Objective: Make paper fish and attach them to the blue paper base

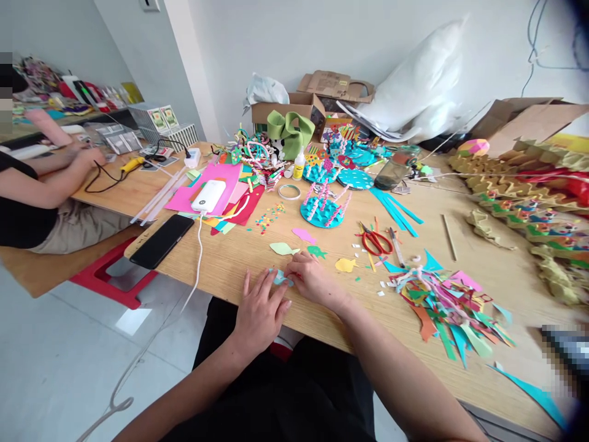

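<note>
Two bare forearms (202, 376) lead over a black-clothed lap (317, 374) to one light-blue paper cutout (279, 277) at the table's (230, 261) near edge. The left hand (261, 307) lies across its left side, fingers loosely spread; the right hand (309, 279) has its fingers bunched at the cutout's right end, and whether they pinch it I cannot tell. Around them lie four more cutouts: pale green (284, 248), green (317, 252), yellow (346, 264), pink (304, 235). Rightward: one pair of red-handled scissors (377, 233), one pen (396, 247), one scrap heap (451, 310) crowding the tabletop. Leftward: one black phone (162, 241), one white power bank (209, 196), its cable (199, 258) trailing off the edge. Farther back stands one glue bottle (299, 166); one co-worker (23, 190) sits far left.
</note>
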A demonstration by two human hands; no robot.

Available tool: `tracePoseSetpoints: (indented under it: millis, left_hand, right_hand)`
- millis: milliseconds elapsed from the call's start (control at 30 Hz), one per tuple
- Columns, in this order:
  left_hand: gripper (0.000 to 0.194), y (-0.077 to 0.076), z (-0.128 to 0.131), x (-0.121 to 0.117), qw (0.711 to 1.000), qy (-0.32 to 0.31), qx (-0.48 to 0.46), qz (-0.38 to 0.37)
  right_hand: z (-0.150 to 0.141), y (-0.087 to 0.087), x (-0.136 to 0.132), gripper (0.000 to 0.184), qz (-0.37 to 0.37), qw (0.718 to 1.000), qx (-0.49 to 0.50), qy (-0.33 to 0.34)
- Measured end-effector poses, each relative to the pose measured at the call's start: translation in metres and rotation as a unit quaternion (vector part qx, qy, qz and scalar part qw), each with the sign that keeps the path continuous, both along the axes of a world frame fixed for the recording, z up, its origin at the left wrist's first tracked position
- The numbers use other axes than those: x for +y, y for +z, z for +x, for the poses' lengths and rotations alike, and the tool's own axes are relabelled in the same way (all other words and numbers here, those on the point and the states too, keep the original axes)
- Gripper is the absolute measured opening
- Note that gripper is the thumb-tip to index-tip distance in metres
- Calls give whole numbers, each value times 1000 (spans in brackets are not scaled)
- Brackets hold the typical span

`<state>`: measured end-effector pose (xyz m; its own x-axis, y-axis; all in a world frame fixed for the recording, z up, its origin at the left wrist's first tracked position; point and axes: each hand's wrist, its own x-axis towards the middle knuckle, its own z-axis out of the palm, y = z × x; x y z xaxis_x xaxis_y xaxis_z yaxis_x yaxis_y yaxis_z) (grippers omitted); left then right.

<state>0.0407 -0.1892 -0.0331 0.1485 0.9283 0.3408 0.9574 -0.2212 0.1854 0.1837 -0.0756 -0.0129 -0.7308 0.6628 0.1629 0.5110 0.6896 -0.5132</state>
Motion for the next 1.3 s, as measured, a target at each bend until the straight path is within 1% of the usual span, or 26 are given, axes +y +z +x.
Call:
tracePoseSetpoints:
  millis: [267, 467, 667, 1300]
  left_hand:
    - [36, 0, 0, 1, 1000, -6, 3, -10]
    - [36, 1, 0, 2, 1000, -9, 4, -10]
    - [36, 1, -1, 2, 1000, -10, 6, -21]
    - [36, 2, 0, 3, 1000, -9, 13, -21]
  right_hand:
    - [1, 4, 0, 18, 8, 1000, -24, 6]
    - [0, 5, -1, 18, 3, 1000, -29, 3]
    - [-2, 2, -1, 17, -9, 1000, -22, -10]
    - [-6, -7, -1, 18, -19, 999, -18, -41]
